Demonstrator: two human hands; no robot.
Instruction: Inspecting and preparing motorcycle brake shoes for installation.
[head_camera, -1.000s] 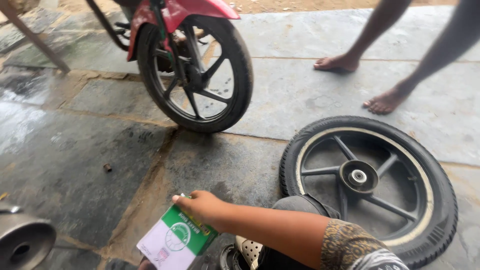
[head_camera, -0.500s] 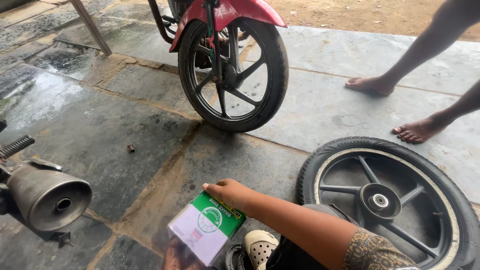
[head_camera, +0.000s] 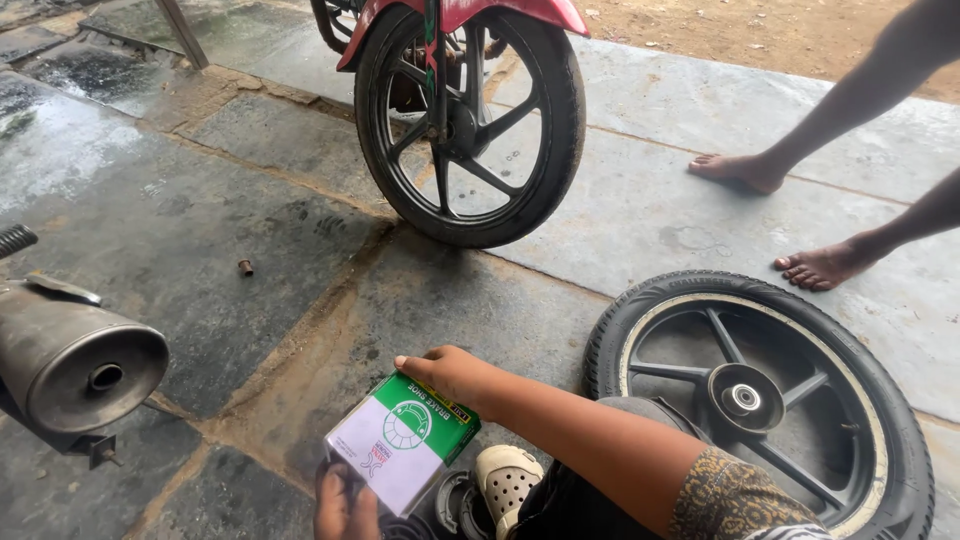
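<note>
My view has tilted down since a moment ago, showing more of the exhaust muffler (head_camera: 75, 365) at left. Both my right hand (head_camera: 450, 375) and left hand (head_camera: 345, 505) grip the green-and-white box (head_camera: 400, 440) low in the frame, ready for opening beside the loose wheel (head_camera: 760, 400).

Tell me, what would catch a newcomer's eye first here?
Most likely the green-and-white carton low in the middle, held between the right hand on top and the left hand below. Next, the loose wheel lying flat at right, and the red motorcycle's front wheel standing beyond.

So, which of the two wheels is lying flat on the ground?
The loose black wheel at the person's right lies flat; the other wheel stands upright, mounted under the red mudguard.
</note>
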